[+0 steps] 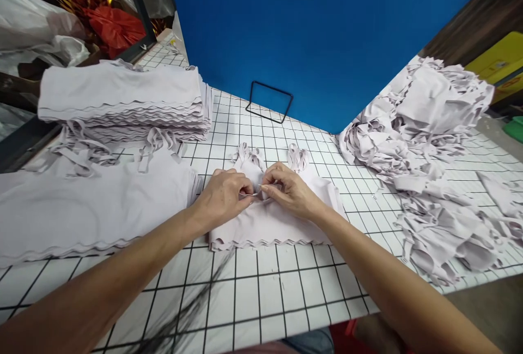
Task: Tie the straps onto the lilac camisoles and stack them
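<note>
A pale lilac garment [269, 226] with a scalloped hem and thin straps lies flat on the gridded white table [253, 288] in front of me. My left hand [224, 196] and my right hand [288, 190] meet over its upper middle. Both pinch the fabric with fingertips close together; a thin pale strip or tag shows between them, too small to name.
A neat stack of folded lilac garments [122, 103] stands at the back left, with another flat layer [81, 207] spread below it. A loose heap of the same garments [425, 152] covers the right side. A black wire frame [269, 102] stands against the blue wall.
</note>
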`<state>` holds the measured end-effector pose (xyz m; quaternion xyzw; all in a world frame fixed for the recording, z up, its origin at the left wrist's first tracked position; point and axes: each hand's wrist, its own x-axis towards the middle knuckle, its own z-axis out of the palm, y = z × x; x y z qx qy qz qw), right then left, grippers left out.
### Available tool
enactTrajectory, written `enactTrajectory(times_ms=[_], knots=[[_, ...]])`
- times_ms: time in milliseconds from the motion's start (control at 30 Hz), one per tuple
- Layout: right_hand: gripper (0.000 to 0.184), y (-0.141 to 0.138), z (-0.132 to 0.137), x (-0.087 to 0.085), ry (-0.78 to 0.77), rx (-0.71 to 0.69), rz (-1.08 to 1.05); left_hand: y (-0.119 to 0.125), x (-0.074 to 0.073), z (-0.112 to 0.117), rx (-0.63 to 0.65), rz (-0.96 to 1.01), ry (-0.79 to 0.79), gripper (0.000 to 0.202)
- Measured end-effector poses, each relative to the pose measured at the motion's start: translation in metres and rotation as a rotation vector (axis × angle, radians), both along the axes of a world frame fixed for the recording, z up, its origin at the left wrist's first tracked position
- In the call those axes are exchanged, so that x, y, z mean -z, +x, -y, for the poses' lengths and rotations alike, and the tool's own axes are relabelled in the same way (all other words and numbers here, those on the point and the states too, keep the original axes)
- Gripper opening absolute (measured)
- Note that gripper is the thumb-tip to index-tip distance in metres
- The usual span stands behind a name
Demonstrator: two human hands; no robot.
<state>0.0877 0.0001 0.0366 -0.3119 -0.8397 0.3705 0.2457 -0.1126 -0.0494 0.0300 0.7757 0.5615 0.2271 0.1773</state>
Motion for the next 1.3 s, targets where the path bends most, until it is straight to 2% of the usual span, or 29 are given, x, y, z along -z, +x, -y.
enactTrajectory(times_ms=[100, 333, 567, 667, 967, 1067, 1300], knots=[[0.011, 0.004, 0.005, 0.007, 0.015, -0.018, 0.027, -0.003, 0.004, 0.004, 0.024, 0.001, 0.013, 0.009], [0.009, 0.003, 0.008, 0.017, 0.126, 0.017, 0.011, -0.004, 0.009, 0.003, -0.023, 0.174, 0.042, 0.009], [0.009, 0.002, 0.010, 0.017, 0.032, 0.055, -0.063, 0.003, 0.014, 0.006, 0.018, 0.036, 0.228, 0.014], [0.010, 0.002, 0.010, 0.017, 0.063, 0.036, -0.069, 0.004, 0.016, 0.006, 0.026, -0.003, 0.281, 0.016], [0.011, 0.002, 0.009, 0.017, 0.147, 0.003, 0.030, 0.004, 0.020, 0.004, 0.021, 0.045, 0.251, 0.010], [0.010, 0.002, 0.009, 0.018, 0.231, 0.002, 0.080, 0.003, 0.021, 0.004, 0.025, 0.066, 0.227, 0.008], [0.021, 0.003, 0.010, 0.019, 0.578, -0.015, 0.333, 0.002, 0.021, 0.003, 0.046, 0.048, 0.198, 0.007]])
